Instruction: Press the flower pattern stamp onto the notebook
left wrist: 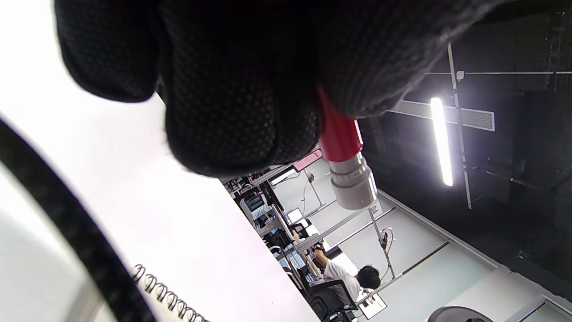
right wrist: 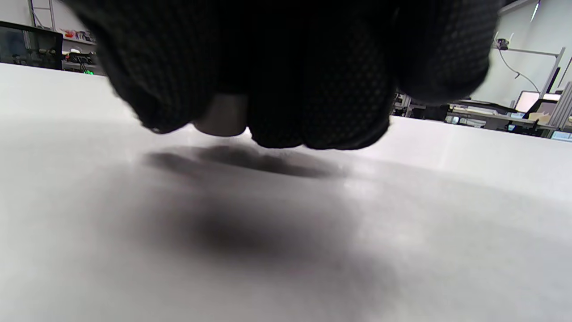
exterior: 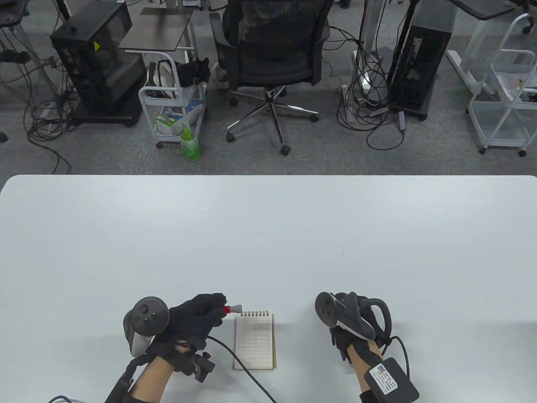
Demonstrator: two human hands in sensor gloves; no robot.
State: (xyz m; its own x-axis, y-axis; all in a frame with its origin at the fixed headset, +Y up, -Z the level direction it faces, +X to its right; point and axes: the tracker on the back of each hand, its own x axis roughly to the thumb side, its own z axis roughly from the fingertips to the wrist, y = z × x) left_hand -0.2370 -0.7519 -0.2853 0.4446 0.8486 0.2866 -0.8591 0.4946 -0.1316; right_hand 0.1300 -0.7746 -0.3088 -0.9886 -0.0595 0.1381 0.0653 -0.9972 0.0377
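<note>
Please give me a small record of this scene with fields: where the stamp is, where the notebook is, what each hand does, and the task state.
stamp: red body with grey end, gripped in the left hand, grey end pointing toward the notebook's spiral edge
notebook: small spiral pad, lying open on the white table between the hands, lined page up
right hand: fingers curled just above the table; a pale object shows between them, identity unclear
stamp contact: not touching the page
task state: no stamped mark visible on the page yet

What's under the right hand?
The right hand curls over something pale just above the bare table. The fingers cover most of it, so what it is cannot be told.
</note>
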